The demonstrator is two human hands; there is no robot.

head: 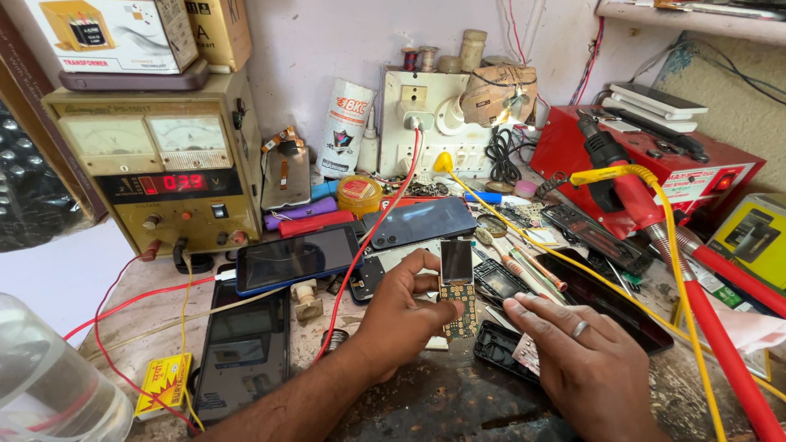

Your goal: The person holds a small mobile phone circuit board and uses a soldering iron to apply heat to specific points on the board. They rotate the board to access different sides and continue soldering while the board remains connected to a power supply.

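Head view | left grip [405, 307] pinches circuit board [458, 299] | right grip [573, 344] flat, released on phone shell [499, 348]

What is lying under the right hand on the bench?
Under the right hand a black phone cover shows at its left edge, with a pale sticker. The rest of the cover is hidden by the palm. The left hand holds a circuit board.

In my left hand [401, 315] the phone board [458, 288] shows a glossy glass screen above matt gold metal contacts. My right hand [577, 352], with its smooth metal ring [580, 329], lies on a black matt plastic casing [501, 348]. The workbench [458, 401] looks rough, scuffed and stained.
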